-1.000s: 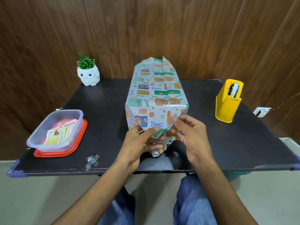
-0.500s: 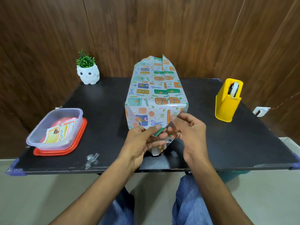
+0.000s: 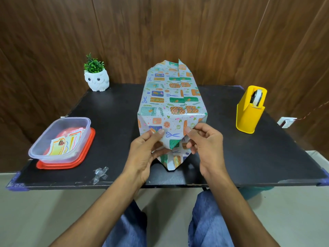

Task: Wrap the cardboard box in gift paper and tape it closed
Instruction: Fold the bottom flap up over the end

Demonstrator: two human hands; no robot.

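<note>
Dark wood panelling [image 3: 53, 41] backs a black table [image 3: 115, 122], and at mid-frame, near its front edge, both hands work the near end of the gift paper [image 3: 171, 139]. The left hand [image 3: 147, 154] pinches the left side flap between thumb and curled fingers, and the right hand [image 3: 204, 143] pinches the right side flap the same way. A second ago the two sat lower and almost touching over the middle of that end. Now the thumbs are higher and set apart, and a downward-pointing flap shows between them. That reads as the end fold being drawn in and creased, not yet fastened. The cardboard box [image 3: 170, 97] lies under the paper, running away toward the top centre, where the far end's paper stands up unfolded. The yellow tape dispenser [image 3: 249, 113] stands well apart at right, so a hand must let go to fetch tape. At left sit a clear plastic tub [image 3: 60, 138], an owl planter [image 3: 97, 81] and a crumpled tape scrap [image 3: 100, 173].
</note>
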